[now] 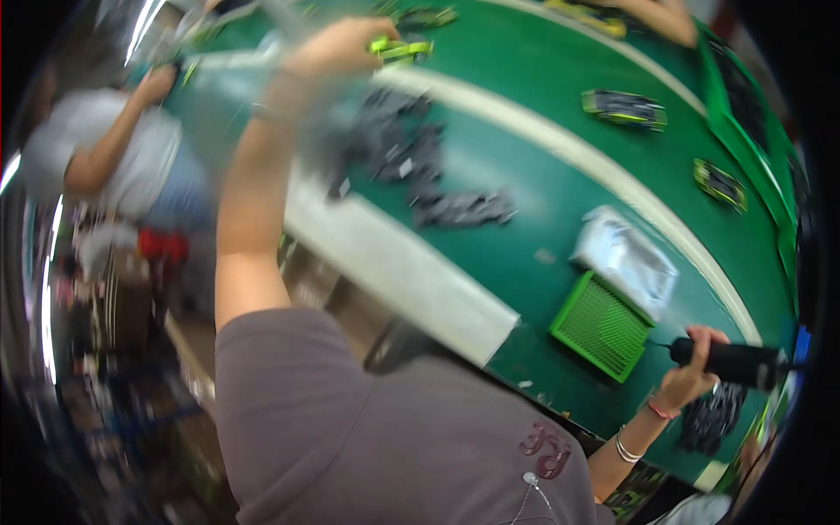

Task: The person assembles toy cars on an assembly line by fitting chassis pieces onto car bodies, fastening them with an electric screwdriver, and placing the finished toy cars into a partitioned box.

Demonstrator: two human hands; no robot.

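Note:
My left hand (pixel 337 48), blurred by motion, reaches far across the table with its fingers closed on the near end of a yellow-green toy car (pixel 404 51). My right hand (pixel 687 378) grips a black electric screwdriver (pixel 731 362), its thin bit aimed left toward a green perforated tray (pixel 602 328). Against that tray stands a white container (pixel 626 261) lined with clear plastic. Several dark grey moulded toy parts (pixel 464 207) lie loosely between my two arms. Under the screwdriver sits another dark grey piece (pixel 713 416).
A pale curved strip (pixel 560 144) divides the table from a green belt carrying toy cars (pixel 625 109). A whitish board (pixel 402 271) lies along the near edge. At the left a person in a white top (pixel 114 153) works; another person's arm (pixel 656 19) reaches in at the top.

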